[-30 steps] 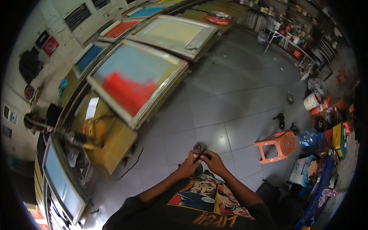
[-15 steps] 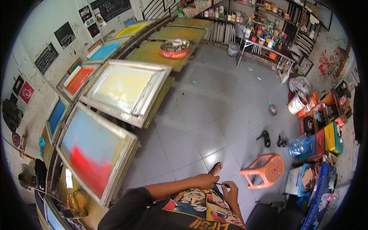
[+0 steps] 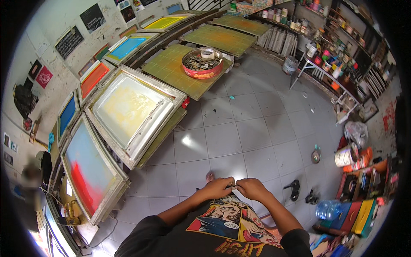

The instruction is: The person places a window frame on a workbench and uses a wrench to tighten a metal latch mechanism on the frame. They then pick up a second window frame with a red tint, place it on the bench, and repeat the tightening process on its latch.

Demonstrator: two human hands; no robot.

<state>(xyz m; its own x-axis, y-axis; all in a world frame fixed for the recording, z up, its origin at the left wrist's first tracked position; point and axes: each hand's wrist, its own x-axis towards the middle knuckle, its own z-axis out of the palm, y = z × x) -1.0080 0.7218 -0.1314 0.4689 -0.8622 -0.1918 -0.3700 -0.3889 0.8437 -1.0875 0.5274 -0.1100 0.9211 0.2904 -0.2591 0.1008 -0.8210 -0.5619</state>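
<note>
Fingertips of the left hand (image 3: 217, 187) and the right hand (image 3: 253, 188) meet in front of the person's printed black shirt (image 3: 233, 222), pinching something too small to make out between them; both are closed in a fine pinch. A slip of either pinch could likely drop the tiny item onto the grey tiled floor (image 3: 252, 128), where it would be hard to find. Further off, screen-printing frames (image 3: 128, 109) lean along the bench (image 3: 184, 70), and a red round tin (image 3: 202, 63) of metal pieces sits on it.
</note>
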